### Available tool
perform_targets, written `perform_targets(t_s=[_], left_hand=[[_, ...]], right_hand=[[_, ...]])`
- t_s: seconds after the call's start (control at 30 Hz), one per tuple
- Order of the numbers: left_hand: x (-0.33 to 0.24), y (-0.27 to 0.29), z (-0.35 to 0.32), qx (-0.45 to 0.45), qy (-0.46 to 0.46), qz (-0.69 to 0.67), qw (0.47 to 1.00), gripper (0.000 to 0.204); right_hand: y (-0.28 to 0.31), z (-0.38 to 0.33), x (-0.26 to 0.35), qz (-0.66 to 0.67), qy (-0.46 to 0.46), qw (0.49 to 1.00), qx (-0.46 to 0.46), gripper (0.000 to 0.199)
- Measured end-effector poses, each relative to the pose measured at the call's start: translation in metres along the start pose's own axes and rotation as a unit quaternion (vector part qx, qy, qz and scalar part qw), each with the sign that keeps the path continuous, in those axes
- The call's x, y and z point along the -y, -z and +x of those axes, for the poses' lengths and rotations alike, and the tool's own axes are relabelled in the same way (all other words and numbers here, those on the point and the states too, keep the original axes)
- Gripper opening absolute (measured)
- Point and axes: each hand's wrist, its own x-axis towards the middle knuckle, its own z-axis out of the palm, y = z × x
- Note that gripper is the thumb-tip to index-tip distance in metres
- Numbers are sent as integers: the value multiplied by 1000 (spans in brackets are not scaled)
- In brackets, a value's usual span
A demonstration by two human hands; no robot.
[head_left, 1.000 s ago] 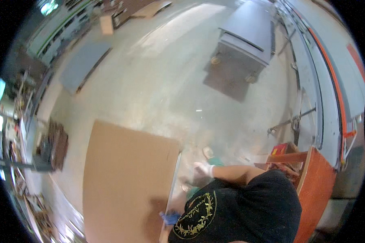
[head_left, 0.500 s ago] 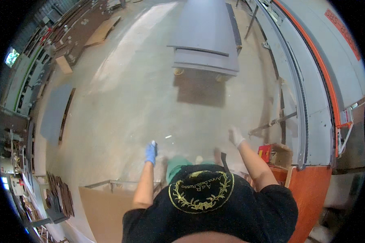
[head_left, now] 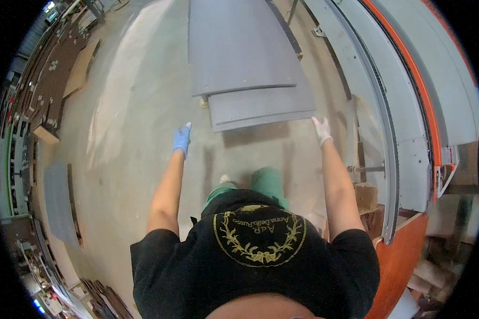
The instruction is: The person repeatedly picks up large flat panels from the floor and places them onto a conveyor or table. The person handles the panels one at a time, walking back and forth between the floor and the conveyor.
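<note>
A stack of large grey panels (head_left: 245, 48) lies ahead of me. One panel (head_left: 261, 103) juts out from the stack toward me, its near edge slightly askew. My left hand (head_left: 181, 139), in a blue glove, is held out over the floor to the left of that edge, apart from the panels, its fingers extended and nothing in it. My right hand (head_left: 321, 132), in a white glove, is at the jutting panel's near right corner with its fingers apart. Whether the fingertips touch the corner I cannot tell.
A long machine with an orange strip (head_left: 418, 80) runs along the right, with a reddish-brown board (head_left: 402, 266) near its close end. A grey sheet (head_left: 61, 204) lies at the left. Farther back on that side are brown board offcuts (head_left: 82, 69).
I have come closer to the panel stack. Both my hands have risen and reached forward, the right one to the panel's corner. The cardboard-coloured board at the lower left has left the view.
</note>
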Motion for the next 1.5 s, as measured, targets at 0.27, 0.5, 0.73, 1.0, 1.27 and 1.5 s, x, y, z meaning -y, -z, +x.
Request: perform_targets(t_s=[0.27,0.5,0.73,1.0,1.27,1.5], left_hand=[[-96,-115,129,-23,-100,77,992,80],[-84,-137,137,55,56,286,955,58],[-147,-189,56,-234,-10,20,972,37],[-96,-159,56,-191,96,315,925,57],[-114,-141,123,-127,180,330,918,63],[-137,-147,193,-105,126,339,926,67]], right_hand=[[4,156,2,-132,8,988,79,83],[-24,167,29,-93,-36,974,203,80],[-44,185,-24,95,-139,909,381,80],[-108,201,-34,80,-131,929,336,72],[-171,211,-35,147,-44,961,230,71],[-154,235,109,132,-192,952,198,72]])
